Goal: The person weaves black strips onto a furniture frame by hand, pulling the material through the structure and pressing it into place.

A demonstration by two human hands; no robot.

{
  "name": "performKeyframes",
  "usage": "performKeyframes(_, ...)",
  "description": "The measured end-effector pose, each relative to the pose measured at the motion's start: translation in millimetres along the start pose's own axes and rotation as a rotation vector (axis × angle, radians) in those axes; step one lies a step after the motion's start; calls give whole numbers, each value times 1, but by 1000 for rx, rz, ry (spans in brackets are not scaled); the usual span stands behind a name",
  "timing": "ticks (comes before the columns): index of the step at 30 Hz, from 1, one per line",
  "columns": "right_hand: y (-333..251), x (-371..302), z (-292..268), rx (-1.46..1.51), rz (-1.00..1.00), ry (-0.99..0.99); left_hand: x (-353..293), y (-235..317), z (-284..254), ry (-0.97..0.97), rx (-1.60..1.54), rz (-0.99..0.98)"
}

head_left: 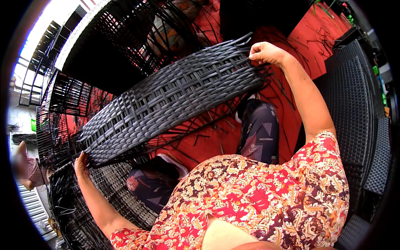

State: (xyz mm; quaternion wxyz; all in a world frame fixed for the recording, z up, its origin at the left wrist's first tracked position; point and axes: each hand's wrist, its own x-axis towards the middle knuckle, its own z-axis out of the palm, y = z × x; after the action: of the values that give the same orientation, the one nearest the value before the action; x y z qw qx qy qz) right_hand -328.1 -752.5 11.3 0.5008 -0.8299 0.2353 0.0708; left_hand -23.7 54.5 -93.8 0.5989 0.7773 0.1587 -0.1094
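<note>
A long dark grey woven rattan panel [171,98] stretches diagonally in front of me, from lower left to upper right. Dense weave runs along both long sides, with a more open band down its middle. Loose strand ends stick out at its right end. My right hand [266,54] is closed in a pinch at that end, gripping the panel's edge; the fingertips partly hide what lies between them. At the opposite end, my left hand [81,163] grips the lower left corner, its fingers partly hidden by the weave.
Black wicker pieces [346,100] are stacked at my right. A large, partly woven frame [104,46] stands at the far left. Beneath my left arm lies another woven piece [121,187]. Cut strands litter the red floor [212,141]. Another person [31,168] is at the far left edge.
</note>
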Motion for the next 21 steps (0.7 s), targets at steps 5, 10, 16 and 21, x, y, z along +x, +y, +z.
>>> performKeyframes(5,7,3,0,40,-12,-10,7,-4,-6,-25,-73,-98)
performKeyframes(10,16,10,-1,144,42,11,17,-15,-12,-82,-154,-78)
performKeyframes(16,7,10,6,20,32,-26,27,-22,-23,-69,-182,-38)
performKeyframes(21,13,6,7,180,19,-29,23,-10,-16,-123,-146,-71)
